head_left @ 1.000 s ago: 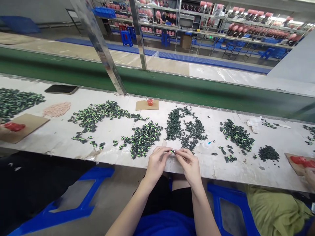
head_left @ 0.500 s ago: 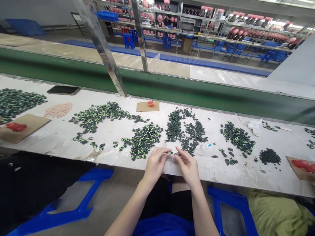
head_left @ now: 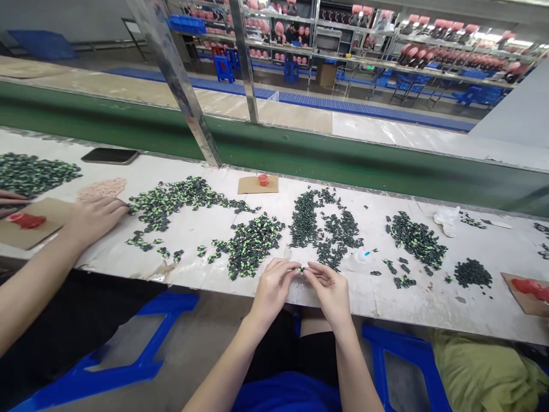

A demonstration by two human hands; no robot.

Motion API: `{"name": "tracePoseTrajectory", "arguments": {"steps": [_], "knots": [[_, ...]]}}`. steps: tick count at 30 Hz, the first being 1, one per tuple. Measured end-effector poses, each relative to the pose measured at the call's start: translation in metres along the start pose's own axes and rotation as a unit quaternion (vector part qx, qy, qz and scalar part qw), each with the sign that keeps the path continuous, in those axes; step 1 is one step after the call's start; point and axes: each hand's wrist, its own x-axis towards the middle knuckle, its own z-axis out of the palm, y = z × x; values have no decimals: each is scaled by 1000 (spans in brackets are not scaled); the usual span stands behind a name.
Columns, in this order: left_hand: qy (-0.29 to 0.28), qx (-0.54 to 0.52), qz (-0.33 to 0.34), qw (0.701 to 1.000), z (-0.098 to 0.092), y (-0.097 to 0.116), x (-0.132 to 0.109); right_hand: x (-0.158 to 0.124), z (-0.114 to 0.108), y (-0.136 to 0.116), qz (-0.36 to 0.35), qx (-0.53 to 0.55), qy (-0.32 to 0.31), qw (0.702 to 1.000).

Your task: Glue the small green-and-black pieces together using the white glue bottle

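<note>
My left hand [head_left: 273, 285] and my right hand [head_left: 329, 288] meet at the near edge of the white table [head_left: 386, 297]. Both pinch one small dark green piece [head_left: 301, 269] between their fingertips. Just beyond the left hand lies a pile of dark pieces with bright green parts [head_left: 251, 240]. Beyond the right hand lies a heap of plain dark green pieces [head_left: 319, 224]. A small clear glue bottle with a blue tip [head_left: 359, 257] lies to the right of my right hand.
A co-worker's hand [head_left: 92, 216] reaches from the left to another green pile [head_left: 171, 197]. Cardboard with a red cap [head_left: 258, 183] sits at the back. More dark piles [head_left: 415, 237] lie right. A phone [head_left: 110, 155] and a green conveyor belt [head_left: 300, 151] lie beyond.
A co-worker's arm and hand have come in from the left and rest by the left green pile. My two hands stay together at the table edge, barely shifted.
</note>
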Motion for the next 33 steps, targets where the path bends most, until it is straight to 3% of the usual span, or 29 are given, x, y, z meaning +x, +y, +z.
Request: {"name": "tracePoseTrajectory", "arguments": {"steps": [4, 13, 22, 28, 33], "knots": [[-28, 5, 19, 999, -4, 0, 2, 2, -3, -3, 27, 12, -23, 999], [-78, 7, 47, 996, -15, 4, 8, 3, -9, -11, 14, 24, -86, 996], [-124, 88, 113, 982, -27, 13, 11, 2, -13, -10, 27, 61, -108, 992], [-128, 120, 117, 977, -28, 16, 8, 2, -15, -17, 63, 43, -123, 989], [-118, 144, 112, 976, -29, 19, 7, 0, -14, -16, 52, 40, -122, 990]]}}
